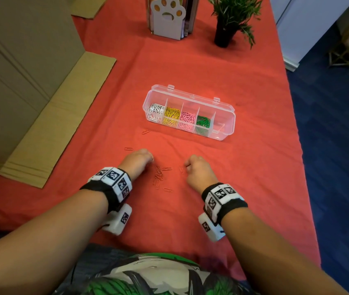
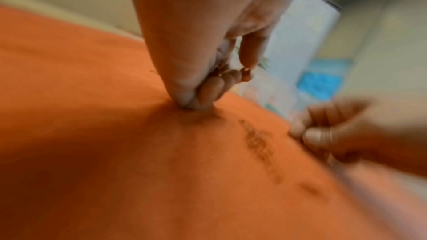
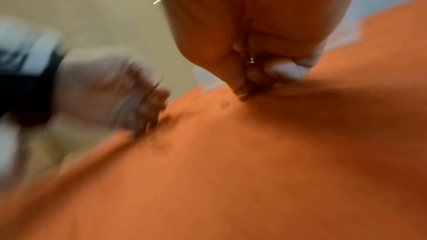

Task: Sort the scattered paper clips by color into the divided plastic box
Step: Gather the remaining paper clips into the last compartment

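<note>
A clear divided box (image 1: 231,122) lies open on the red cloth, with white (image 1: 155,110), yellow (image 1: 171,116), pink (image 1: 187,119) and green clips (image 1: 203,122) each in their own compartment. The rightmost compartment looks nearly empty. Red paper clips (image 1: 159,174) lie in a loose pile between my hands, with singles (image 1: 145,131) farther out. My left hand (image 1: 150,159) (image 2: 231,76) rests on the cloth with fingers curled round a few red clips. My right hand (image 1: 187,165) (image 3: 247,88) pinches a clip at the cloth, and a metal glint shows in its fist.
Flattened cardboard (image 1: 52,124) covers the table's left side. A paw-shaped book holder (image 1: 167,20) and a plant in a black pot (image 1: 224,33) stand at the far end. The table's right edge drops to a blue floor (image 1: 335,145).
</note>
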Demonstrator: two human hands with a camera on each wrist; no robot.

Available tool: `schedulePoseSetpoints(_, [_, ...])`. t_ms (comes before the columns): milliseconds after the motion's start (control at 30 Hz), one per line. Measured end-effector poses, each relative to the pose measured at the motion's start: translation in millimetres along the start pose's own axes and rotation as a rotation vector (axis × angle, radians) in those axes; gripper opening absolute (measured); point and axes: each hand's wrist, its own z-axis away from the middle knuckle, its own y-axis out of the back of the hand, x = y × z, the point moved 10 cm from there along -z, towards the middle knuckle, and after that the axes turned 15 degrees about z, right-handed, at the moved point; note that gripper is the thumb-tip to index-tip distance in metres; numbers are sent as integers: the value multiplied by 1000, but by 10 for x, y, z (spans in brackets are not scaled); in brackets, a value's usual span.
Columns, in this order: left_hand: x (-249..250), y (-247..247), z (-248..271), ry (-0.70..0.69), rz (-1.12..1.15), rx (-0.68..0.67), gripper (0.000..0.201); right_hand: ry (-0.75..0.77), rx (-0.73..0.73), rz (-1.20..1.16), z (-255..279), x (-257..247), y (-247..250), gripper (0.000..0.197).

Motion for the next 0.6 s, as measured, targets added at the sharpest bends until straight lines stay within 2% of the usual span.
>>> schedulePoseSetpoints(67, [-57,-53,97,147,414,-36,6,-138,-62,-316,-9,162,-25,20])
schedulePoseSetpoints(133, [-67,-98,181,234,668,-94,14,-239,-124,-699,47,226,-45,26])
schedulePoseSetpoints(233, [-58,-120,233,294,809,-119,24,-356,-238,-1318,150,183,-75,24])
schedulePoseSetpoints(300, [-95,-107,216,298,706,-57,22,-383,-287,-1413,175,137,-88,20])
schedulePoseSetpoints(367, [-118,-35,132,205,407,30,30,-360,-275,-1156,127,125,-105,15])
schedulePoseSetpoints(433, [-42,36,57,30,4,89,23,-264,-220,-617,48,91,-48,9])
schedulePoseSetpoints(467, [21,18,52,-60,-178,81,15,-198,-180,-354,23,37,-9,6])
schedulePoseSetpoints(500, [71,-38,64,-127,-341,43,16,-137,-132,-134,12,-20,14,12])
schedulePoseSetpoints(600, [111,-261,131,-250,-653,-115,46,29,7,250,68,-227,22,26])
